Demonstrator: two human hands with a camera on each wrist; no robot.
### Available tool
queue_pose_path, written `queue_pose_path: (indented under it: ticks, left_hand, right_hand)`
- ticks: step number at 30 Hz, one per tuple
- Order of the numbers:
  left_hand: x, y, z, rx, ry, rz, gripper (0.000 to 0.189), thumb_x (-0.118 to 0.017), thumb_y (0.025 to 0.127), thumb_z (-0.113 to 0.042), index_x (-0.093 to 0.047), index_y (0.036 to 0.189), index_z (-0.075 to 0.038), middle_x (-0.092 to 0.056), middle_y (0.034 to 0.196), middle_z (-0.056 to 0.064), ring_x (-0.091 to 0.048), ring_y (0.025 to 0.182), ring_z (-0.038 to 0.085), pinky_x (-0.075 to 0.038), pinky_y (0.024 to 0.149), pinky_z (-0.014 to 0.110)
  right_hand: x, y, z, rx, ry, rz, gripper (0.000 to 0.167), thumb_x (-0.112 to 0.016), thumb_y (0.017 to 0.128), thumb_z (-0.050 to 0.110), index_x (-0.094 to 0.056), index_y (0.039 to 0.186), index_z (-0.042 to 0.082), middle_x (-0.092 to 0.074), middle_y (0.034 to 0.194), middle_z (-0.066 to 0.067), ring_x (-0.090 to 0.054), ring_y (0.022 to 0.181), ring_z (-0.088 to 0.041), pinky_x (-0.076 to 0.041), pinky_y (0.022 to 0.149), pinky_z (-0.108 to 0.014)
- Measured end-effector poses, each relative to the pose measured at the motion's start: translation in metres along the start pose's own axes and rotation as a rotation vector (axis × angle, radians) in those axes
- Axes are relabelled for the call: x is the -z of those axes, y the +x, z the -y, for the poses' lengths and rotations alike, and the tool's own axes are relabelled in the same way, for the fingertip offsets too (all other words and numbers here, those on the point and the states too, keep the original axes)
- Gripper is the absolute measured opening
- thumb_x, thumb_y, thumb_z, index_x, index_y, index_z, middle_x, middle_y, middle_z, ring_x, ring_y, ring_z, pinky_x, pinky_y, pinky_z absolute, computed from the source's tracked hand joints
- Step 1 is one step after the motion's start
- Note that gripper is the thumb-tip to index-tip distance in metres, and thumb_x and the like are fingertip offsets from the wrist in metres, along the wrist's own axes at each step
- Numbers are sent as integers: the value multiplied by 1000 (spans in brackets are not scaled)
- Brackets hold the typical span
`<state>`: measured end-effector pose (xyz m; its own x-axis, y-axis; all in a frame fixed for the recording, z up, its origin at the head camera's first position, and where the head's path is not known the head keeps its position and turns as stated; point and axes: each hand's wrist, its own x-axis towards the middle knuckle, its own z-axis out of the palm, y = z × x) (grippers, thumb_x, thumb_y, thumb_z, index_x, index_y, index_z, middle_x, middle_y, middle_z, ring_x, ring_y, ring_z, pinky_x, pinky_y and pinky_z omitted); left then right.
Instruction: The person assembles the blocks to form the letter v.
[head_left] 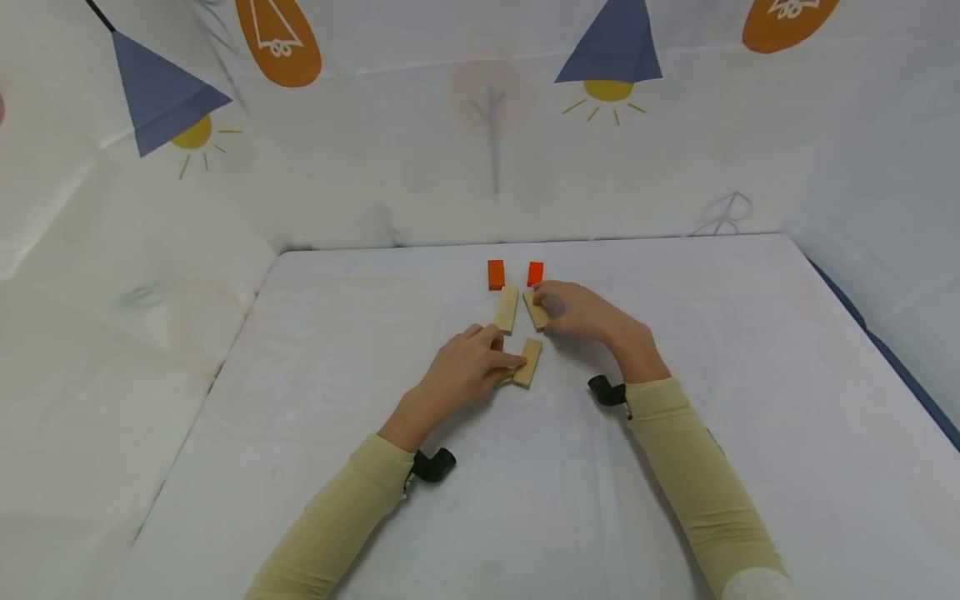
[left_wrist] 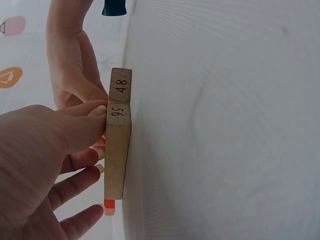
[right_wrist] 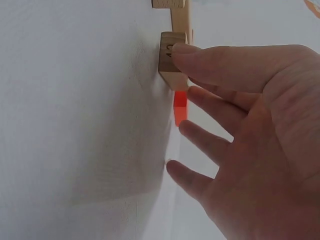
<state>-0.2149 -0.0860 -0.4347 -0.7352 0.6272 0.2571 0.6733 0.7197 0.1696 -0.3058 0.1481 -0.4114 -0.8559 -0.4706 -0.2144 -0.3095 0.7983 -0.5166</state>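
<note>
In the head view my left hand (head_left: 467, 364) reaches in from the left, thumb and index finger together at a pale wooden block (head_left: 528, 363). Another wooden block sits partly hidden beneath that hand. The left wrist view shows their ends side by side, a block marked 56 (left_wrist: 118, 115) and one marked 48 (left_wrist: 120, 86), fingertips at the upper edge where they meet. My right hand (head_left: 581, 312) grips a tilted wooden block (head_left: 536, 315) between thumb and fingers. Its thumb presses the numbered end of that block (right_wrist: 169, 52) in the right wrist view; the other fingers are spread.
One upright-looking wooden block (head_left: 507, 310) lies left of the right hand's block. Behind them are an orange block (head_left: 496, 275) and a red block (head_left: 536, 273). They are on a white-covered table (head_left: 337, 350), with a printed white cloth (head_left: 420, 150) hanging behind its far edge.
</note>
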Motion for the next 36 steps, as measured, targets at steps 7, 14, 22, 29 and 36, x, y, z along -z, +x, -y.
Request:
queue_pose_path:
  ticks: [7, 14, 22, 29, 36]
  left_hand:
    - [1, -1, 0, -2, 8, 2, 24, -70, 94, -27, -75, 116, -35, -59, 101, -1, -52, 90, 16, -43, 69, 26]
    - [0, -1, 1, 2, 24, -6, 24, -69, 94, -29, -74, 116, -37, -58, 102, -2, -52, 91, 15, -43, 69, 27]
    - [0, -1, 0, 12, 29, -3, 24, -68, 95, -29, -74, 116, -38, -57, 98, -3, -51, 89, 14, -42, 68, 27]
    - [2, -2, -1, 9, 28, -6, 24, -69, 95, -29, -74, 116, -37, -58, 99, -3, -52, 90, 15, -43, 69, 28]
    - [2, -2, -1, 11, 36, 9, 24, -68, 95, -30, -74, 117, -37, -58, 99, -3, -52, 89, 15, -42, 68, 27]
  right_hand:
    - [-1, 3, -6, -25, 42, 23, 43, -65, 87, 15, -55, 129, 18, -40, 157, -5, -33, 146, -29, -27, 119, -56]
    - [-1, 5, -12, -22, 77, 16, 46, -68, 86, 18, -55, 130, 19, -40, 157, -4, -31, 148, -28, -25, 120, -56]
    - [-2, 11, -15, 31, 86, 23, 36, -69, 84, 11, -55, 117, 17, -38, 159, -2, -28, 150, -30, -24, 120, -57]
    - [-3, 9, -14, 20, 124, 18, 38, -70, 83, 14, -56, 118, 17, -41, 156, -3, -32, 147, -28, -26, 119, -56]
    - [-3, 7, -13, 22, 142, 12, 37, -69, 82, 13, -57, 117, 17, -41, 156, -4, -33, 147, -28, -26, 119, -56]
